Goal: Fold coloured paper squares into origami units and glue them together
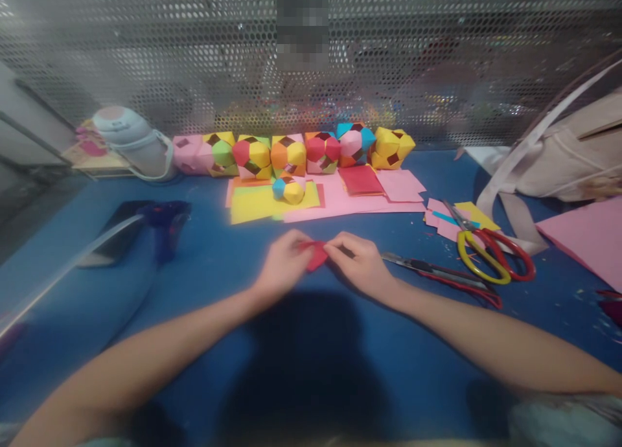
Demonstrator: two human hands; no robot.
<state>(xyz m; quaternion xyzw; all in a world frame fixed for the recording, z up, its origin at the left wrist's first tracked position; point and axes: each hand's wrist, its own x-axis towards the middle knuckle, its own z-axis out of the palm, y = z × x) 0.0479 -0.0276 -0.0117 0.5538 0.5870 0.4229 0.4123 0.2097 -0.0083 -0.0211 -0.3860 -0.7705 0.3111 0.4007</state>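
Your left hand [283,262] and right hand [357,262] both pinch a small red paper piece [315,255] over the middle of the blue table [218,343]. Scissors [486,249] lie just right (yellow and red handles); paper balls [291,154] line the far edge.

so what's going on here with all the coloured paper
A person at a blue table is working a small red paper, pinched between the left hand and the right hand. A row of folded multicoloured paper balls stands along the back, with loose pink and yellow sheets in front of it. Two pairs of scissors lie untouched to the right.
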